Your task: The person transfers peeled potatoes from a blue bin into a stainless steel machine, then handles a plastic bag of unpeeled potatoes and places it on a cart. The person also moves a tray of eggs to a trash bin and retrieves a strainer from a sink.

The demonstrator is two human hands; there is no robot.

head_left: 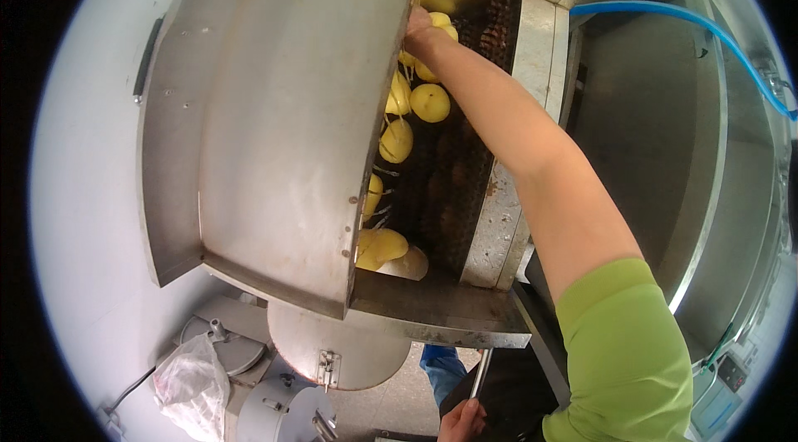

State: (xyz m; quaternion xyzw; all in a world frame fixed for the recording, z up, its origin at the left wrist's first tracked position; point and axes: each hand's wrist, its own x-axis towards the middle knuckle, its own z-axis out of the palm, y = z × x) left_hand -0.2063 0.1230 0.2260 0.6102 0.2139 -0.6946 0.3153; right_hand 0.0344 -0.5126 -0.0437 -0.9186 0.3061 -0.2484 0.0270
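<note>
Steel cover (291, 110) is set at 10 o'clock beside a dark trough (449, 193), probably as a guard. Right hand (424, 29) is tucked in at 12, grip hidden, so can't tell; left hand (462, 421) is wrapped around a rod (482, 371) at 6. Yellow produce (431, 103) is walled in between.

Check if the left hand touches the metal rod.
Touching. The head view shows the left hand gripping the metal rod at its lower visible end.

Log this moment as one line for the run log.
left hand: gripping metal rod | right hand: beside yellow produce, partly hidden | produce: inside metal machine
</note>
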